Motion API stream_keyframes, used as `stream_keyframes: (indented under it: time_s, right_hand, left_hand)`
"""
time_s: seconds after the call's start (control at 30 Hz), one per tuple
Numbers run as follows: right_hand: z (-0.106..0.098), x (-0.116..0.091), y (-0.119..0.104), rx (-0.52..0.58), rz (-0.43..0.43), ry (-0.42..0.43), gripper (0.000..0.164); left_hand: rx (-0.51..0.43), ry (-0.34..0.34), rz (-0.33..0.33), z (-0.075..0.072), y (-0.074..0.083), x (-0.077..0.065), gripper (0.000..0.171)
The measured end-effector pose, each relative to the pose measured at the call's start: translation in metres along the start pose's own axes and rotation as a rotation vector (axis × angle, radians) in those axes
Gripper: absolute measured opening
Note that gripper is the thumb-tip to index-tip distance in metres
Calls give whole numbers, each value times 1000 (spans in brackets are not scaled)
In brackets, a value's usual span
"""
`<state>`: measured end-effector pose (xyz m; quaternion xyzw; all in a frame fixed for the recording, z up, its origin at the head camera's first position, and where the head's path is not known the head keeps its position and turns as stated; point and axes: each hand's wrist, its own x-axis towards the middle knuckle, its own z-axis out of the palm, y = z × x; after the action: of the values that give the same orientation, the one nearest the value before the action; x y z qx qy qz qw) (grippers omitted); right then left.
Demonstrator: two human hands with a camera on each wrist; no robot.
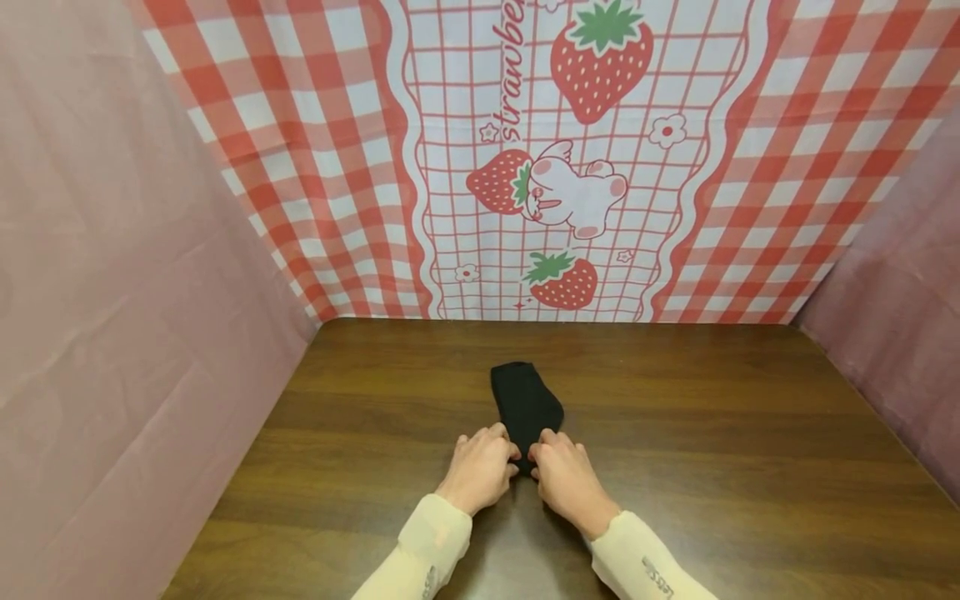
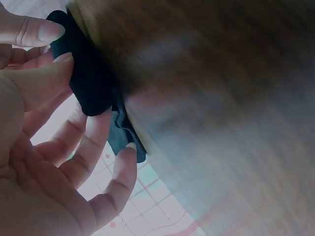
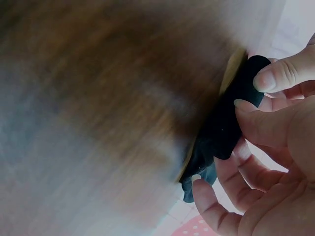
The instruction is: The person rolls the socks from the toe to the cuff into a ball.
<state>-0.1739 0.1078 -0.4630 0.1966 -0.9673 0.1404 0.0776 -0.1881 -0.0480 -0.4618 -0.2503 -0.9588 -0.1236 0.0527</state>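
Observation:
A black sock [image 1: 521, 404] lies on the wooden table in front of me, its heel bulging to the right and its cuff pointing away. My left hand [image 1: 478, 468] grips the left side of its near end. On the right side of that same end, my right hand [image 1: 566, 477] holds it, close beside the left. Both wrist views show the near end as a thick rolled edge, with the thumbs on the near side and bent fingers around it. The flatter part of the sock [image 2: 120, 130] stretches out beyond the roll, partly hidden by fingers.
The brown table [image 1: 697, 450] ends at the back against a red-and-white checked cloth [image 1: 330, 158] printed with strawberries. Pink fabric walls [image 1: 127, 333] stand along the left and right sides. Cream sleeves [image 1: 435, 537] cover both forearms.

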Motion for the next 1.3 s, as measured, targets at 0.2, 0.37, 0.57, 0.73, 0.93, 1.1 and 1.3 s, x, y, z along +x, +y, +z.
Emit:
stream_keyframes:
  time_s: [0.2, 0.37, 0.57, 0.73, 0.93, 1.1, 1.3]
  right_hand:
    - [2, 1, 3, -5, -2, 8, 16]
    - [4, 0, 4, 0, -10, 31, 15]
    - [2, 0, 6, 16, -18, 36, 14]
    - [1, -1, 6, 21, -16, 31, 12]
    - [3, -1, 6, 27, -33, 53, 13]
    - [5, 0, 7, 46, -63, 91, 16]
    - [5, 0, 9, 102, -63, 87, 19]
  left_hand:
    - [2, -7, 6, 1, -1, 0, 8]
    - [11, -12, 12, 0, 0, 1, 8]
    - [17, -22, 13, 0, 1, 1, 9]
    - [14, -18, 24, 0, 0, 2, 9]
    - [-19, -17, 19, 1, -3, 3, 9]
    - [-86, 15, 8, 0, -6, 4, 9]
    - [-142, 23, 43, 1, -8, 4, 6]
